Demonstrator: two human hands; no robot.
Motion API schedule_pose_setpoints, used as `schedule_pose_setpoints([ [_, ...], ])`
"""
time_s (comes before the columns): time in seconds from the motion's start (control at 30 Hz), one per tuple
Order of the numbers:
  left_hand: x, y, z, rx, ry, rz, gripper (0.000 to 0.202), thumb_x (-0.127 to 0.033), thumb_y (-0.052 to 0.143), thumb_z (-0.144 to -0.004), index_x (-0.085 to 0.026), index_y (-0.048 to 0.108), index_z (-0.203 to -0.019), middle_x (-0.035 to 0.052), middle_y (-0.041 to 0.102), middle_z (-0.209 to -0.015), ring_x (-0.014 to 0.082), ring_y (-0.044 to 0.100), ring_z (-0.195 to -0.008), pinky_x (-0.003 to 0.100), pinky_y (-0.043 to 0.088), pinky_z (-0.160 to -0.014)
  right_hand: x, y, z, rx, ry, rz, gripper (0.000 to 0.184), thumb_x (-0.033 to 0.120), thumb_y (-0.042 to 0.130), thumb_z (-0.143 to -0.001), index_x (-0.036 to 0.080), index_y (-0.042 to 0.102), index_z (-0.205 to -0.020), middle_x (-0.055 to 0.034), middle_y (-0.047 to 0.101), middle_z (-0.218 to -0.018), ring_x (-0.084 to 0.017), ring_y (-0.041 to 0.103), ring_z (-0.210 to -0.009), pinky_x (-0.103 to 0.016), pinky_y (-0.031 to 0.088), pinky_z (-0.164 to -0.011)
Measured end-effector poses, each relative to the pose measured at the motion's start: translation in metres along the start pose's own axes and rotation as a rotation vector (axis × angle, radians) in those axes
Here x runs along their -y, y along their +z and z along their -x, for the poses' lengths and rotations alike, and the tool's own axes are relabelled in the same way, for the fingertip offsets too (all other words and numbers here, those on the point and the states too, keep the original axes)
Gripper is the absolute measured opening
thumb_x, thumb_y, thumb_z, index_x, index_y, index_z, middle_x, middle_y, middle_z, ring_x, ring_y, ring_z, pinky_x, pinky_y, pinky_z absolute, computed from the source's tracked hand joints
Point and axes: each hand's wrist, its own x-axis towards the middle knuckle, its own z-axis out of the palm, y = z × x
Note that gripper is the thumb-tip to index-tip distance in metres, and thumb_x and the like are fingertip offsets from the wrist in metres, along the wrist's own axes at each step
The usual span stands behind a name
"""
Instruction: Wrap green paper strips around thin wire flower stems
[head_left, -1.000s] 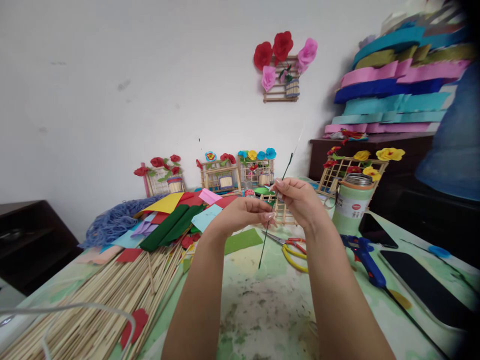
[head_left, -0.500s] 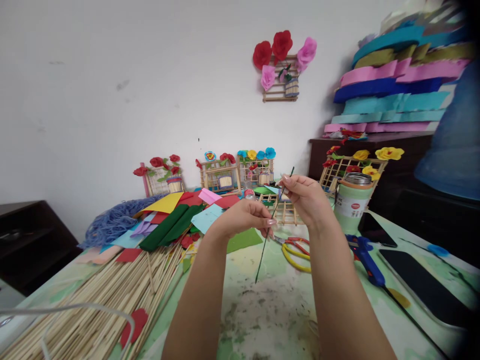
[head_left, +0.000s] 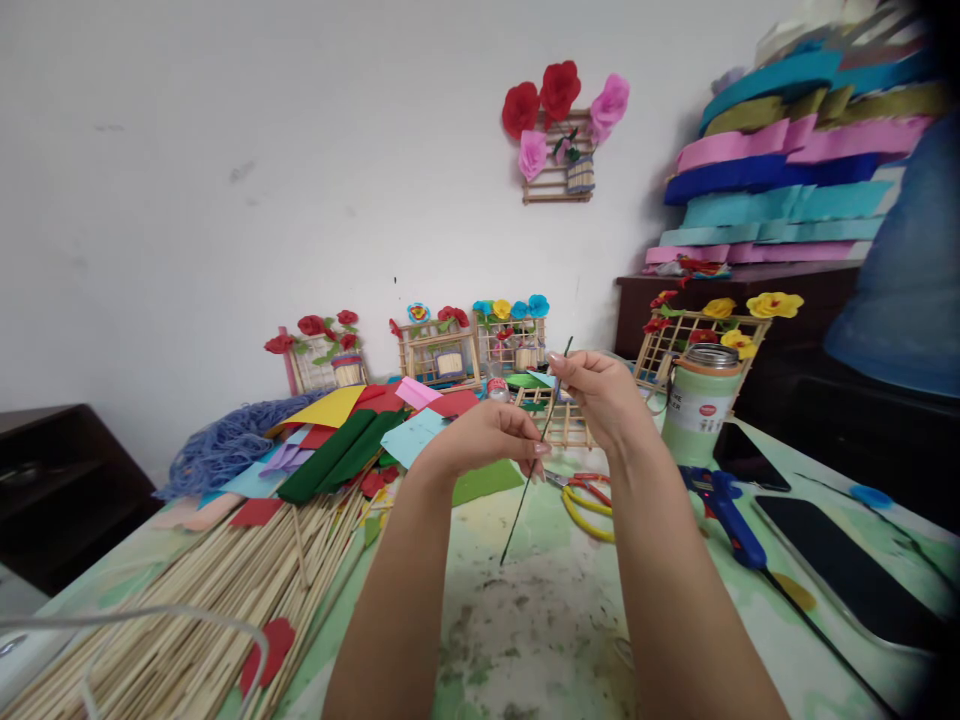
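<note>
A thin dark green stem (head_left: 514,526), like a wrapped wire, slants between my two hands above the table. My left hand (head_left: 499,440) pinches it around the middle, and its lower end hangs free. Higher up, my right hand (head_left: 592,385) pinches the stem close to its top end. Behind my hands a small bamboo lattice frame (head_left: 571,430) lies on the table. Scissors (head_left: 589,510) with yellow and red handles rest just beyond the stem. A piece of green paper (head_left: 487,482) is beside my left wrist.
Bamboo sticks (head_left: 172,590) and coloured paper (head_left: 330,455) cover the left side, near blue yarn (head_left: 225,440). At right are a green bottle (head_left: 699,405), a blue glue gun (head_left: 731,520) with its cord, and a phone (head_left: 840,565). Flowered lattice frames (head_left: 439,355) stand along the wall.
Both hands keep their pinch on the stem. My right hand and the stem's ends have shifted slightly left, and the view has moved a little.
</note>
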Motion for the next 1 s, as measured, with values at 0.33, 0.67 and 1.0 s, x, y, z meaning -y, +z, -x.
schedule_pose_setpoints([
  [0.33,0.004,-0.005,0.001,-0.052,-0.005,0.02,0.019,-0.027,0.073,-0.067,-0.012,0.061,-0.068,0.0025,0.067,-0.061,0.0094,0.061,-0.056,0.024,0.048,-0.062,0.005,-0.012,0.0,0.058,0.032,-0.09,0.025,0.041,0.08,-0.06,0.02,0.072,-0.073,-0.0006,0.065,-0.074,-0.01,0.05,-0.062,-0.027,0.042,-0.061],
  [0.67,0.002,-0.004,0.003,-0.029,-0.036,0.009,0.02,-0.027,0.073,-0.066,-0.011,0.062,-0.068,0.003,0.067,-0.062,0.0099,0.06,-0.056,0.024,0.048,-0.062,0.003,-0.016,0.001,0.162,0.031,-0.052,0.016,0.036,0.076,-0.069,0.021,0.076,-0.075,-0.0026,0.072,-0.089,-0.01,0.054,-0.07,-0.025,0.045,-0.071],
  [1.0,0.002,-0.004,0.003,-0.02,-0.022,-0.01,0.019,-0.027,0.072,-0.069,-0.012,0.062,-0.069,0.0026,0.067,-0.063,0.0094,0.06,-0.056,0.024,0.048,-0.062,0.006,-0.007,0.001,-0.021,-0.039,-0.05,0.021,0.036,0.083,-0.056,0.021,0.069,-0.063,0.001,0.061,-0.063,-0.011,0.05,-0.06,-0.027,0.042,-0.061],
])
